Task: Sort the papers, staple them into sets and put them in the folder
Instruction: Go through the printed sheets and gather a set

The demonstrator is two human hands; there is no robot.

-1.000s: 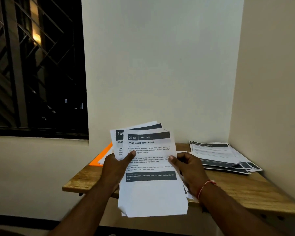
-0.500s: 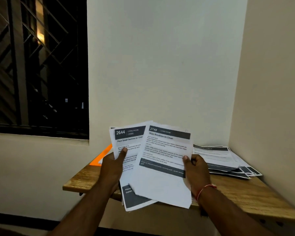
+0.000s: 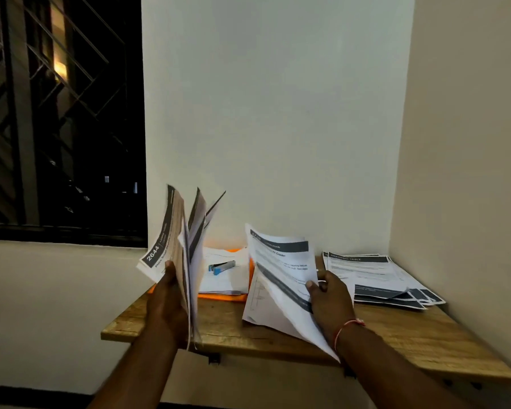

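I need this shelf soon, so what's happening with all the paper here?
A person is sorting papers over the wooden shelf. Their left hand grips a fanned sheaf with page 2644 in front. Their right hand holds a separate sheet beside it. A blue stapler lies on a stack atop the orange folder, and another pile is spread by the right wall.

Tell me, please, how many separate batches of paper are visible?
4: a bundle in the left hand, a sheet in the right hand, a stack under the stapler on the orange folder, a spread pile at the table's right end. More may be hidden.
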